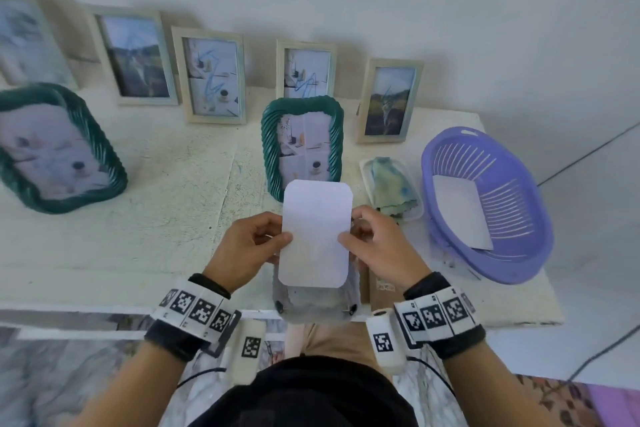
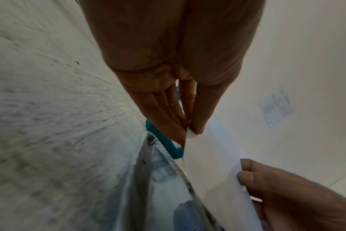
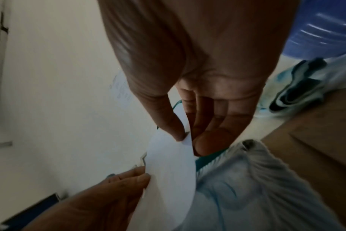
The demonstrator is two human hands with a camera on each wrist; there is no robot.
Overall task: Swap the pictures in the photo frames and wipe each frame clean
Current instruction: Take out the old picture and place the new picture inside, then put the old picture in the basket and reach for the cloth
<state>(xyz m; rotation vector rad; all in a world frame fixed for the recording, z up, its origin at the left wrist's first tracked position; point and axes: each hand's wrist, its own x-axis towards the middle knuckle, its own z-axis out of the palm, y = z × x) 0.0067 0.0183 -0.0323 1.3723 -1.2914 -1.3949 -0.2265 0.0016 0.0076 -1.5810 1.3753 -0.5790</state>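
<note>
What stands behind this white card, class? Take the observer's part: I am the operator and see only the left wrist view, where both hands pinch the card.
Observer: In the head view, a green frame stands upright just beyond the card. The left hand and right hand pinch the card at its side edges.
Operator: Where is another sheet?
Observer: A white sheet lies inside the purple basket at the table's right.
Operator: And something to wipe with?
Observer: A crumpled cloth sits between that frame and the basket.
</note>
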